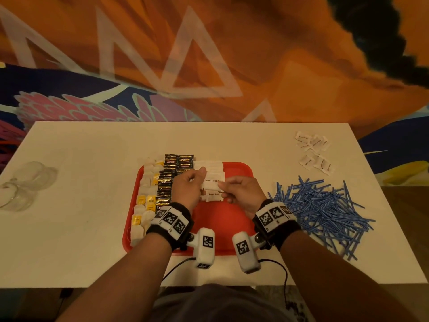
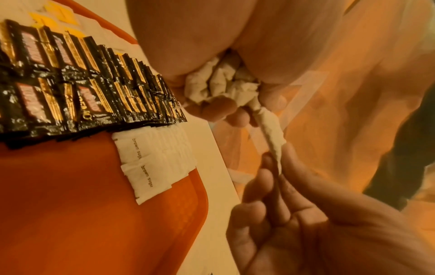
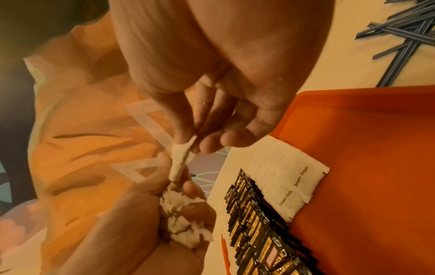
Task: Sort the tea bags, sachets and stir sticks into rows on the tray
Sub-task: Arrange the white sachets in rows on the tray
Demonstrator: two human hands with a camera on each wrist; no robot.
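Above the red tray my left hand grips a crumpled bunch of white brown-sugar sachets. My right hand pinches one sachet by its end, still touching the bunch. On the tray, tea bags with yellow tags line the left edge. Black and gold sachets run beside them. A short row of white sugar sachets overlaps at the tray's far middle. Blue stir sticks lie heaped on the table right of the tray.
Loose white sachets lie scattered at the table's far right. Clear plastic packaging sits at the left edge of the white table. The tray's near and right parts are bare red.
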